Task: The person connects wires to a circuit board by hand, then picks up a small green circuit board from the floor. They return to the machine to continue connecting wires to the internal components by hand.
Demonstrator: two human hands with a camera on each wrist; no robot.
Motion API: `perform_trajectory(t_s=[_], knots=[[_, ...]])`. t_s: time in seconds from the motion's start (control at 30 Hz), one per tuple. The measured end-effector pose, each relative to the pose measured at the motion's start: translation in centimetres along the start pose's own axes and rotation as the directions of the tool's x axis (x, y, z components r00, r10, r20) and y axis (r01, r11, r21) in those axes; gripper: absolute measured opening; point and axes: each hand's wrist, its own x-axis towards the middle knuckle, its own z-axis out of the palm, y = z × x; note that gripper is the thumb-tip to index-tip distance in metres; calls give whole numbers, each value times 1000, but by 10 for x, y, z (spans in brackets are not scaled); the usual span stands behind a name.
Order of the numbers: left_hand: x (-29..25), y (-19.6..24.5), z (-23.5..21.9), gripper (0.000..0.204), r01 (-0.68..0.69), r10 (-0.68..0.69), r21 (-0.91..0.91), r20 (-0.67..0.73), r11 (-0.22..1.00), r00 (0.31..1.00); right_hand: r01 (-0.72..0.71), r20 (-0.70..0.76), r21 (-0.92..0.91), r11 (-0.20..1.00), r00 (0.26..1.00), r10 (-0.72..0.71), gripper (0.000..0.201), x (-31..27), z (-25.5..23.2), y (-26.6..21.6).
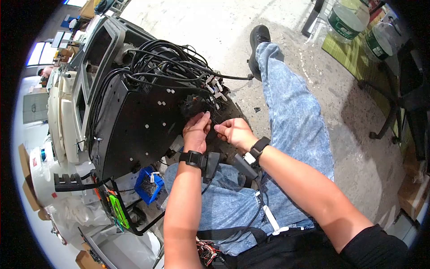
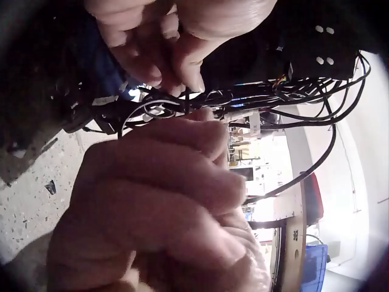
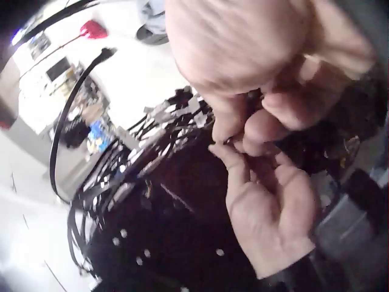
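Both hands meet at the lower end of a black cable bundle (image 1: 165,56), beside a black panel (image 1: 134,130) with pale fasteners. My left hand (image 1: 195,132) pinches a thin black strand (image 2: 187,102) between thumb and fingertips. Close on its right, my right hand (image 1: 237,133) pinches the same strand, with its other fingers curled. The fingertips almost meet in the right wrist view, where the right hand (image 3: 243,55) covers much of the grip. Several white-tagged connectors (image 1: 216,87) hang just beyond the hands. I cannot tell the strand's exact kind.
A blue bin (image 1: 149,186) of small parts stands lower left, near a green-and-black item (image 1: 118,210). The person's denim-clad leg (image 1: 291,103) stretches out on the right. Large water bottles (image 1: 347,20) and a black chair base (image 1: 398,98) are farther right.
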Motion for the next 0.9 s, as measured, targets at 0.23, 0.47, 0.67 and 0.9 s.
perform_trajectory(t_s=[0.23, 0.47, 0.67, 0.9], knots=[[-6, -1, 9, 14, 32, -38, 203, 27, 979, 999, 340, 7, -825, 452, 805, -593, 22, -11, 2, -5], [2, -2, 6, 13, 0, -5, 219, 22, 976, 1000, 373, 93, -798, 474, 853, -514, 20, -15, -4, -8], [-2, 2, 10, 11, -27, 27, 217, 4, 976, 1000, 325, 78, -907, 269, 755, -651, 19, -7, -2, 0], [1, 1, 5, 9, -61, 55, 233, 32, 971, 998, 254, -4, -528, 811, 954, -301, 30, -9, -12, -8]])
